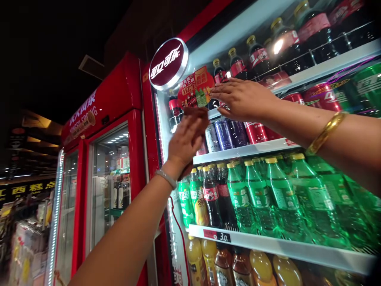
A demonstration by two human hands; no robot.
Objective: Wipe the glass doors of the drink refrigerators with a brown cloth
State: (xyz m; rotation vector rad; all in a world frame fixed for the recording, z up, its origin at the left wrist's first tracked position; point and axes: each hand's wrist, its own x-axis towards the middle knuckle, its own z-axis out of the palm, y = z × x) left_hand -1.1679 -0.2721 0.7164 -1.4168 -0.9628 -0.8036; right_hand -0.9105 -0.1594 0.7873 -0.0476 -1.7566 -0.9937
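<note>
My left hand [185,141] is raised before the left part of the Coca-Cola cooler's glass, fingers stretched and a little blurred. A darker brown blurred shape [198,116] shows at its fingertips; it may be the hand's reflection, but I cannot make it out surely. My right hand [241,99] reaches in from the right with fingers extended flat toward the red promotional sticker [196,85], holding nothing visible. Whether either hand touches the glass cannot be told. Behind them stand monster-style cans [223,134], red cola cans [255,132] and cola bottles [237,66].
Green soda bottles [281,190] fill the middle shelf, above a price strip [217,235]. Yellow and brown drinks [232,266] stand below. A round lit sign [168,64] juts out at the cooler's upper left corner. Another red glass-doored fridge [135,159] stands left, with shop goods [29,246] beyond.
</note>
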